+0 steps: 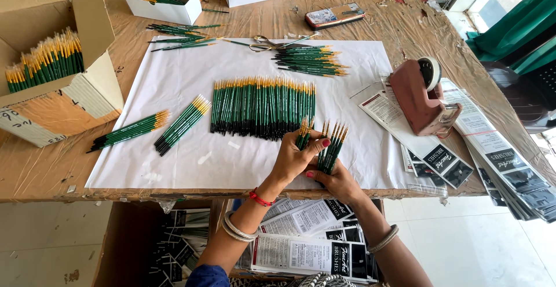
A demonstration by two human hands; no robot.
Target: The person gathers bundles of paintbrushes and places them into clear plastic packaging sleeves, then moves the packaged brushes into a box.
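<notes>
My left hand (pixel 295 158) grips a small bundle of green paint brushes (pixel 304 133) with yellow tips, held upright over the white paper sheet (pixel 174 78). My right hand (pixel 333 181) holds a second fan of the same brushes (pixel 332 145) just to the right, the two hands touching. Directly behind them a long row of green brushes (pixel 260 106) lies side by side on the sheet. Two smaller bunches of brushes (pixel 182 123) lie to the left, and another pile of brushes (pixel 310 61) lies at the back.
An open cardboard box (pixel 58 99) full of brushes stands at the left. A reddish tape dispenser (pixel 421 96) rests on printed packaging cards (pixel 492 148) at the right. Scissors (pixel 266 44), a phone (pixel 335 16) and white boxes (pixel 165 0) lie at the back. More cards (pixel 307 252) rest on my lap.
</notes>
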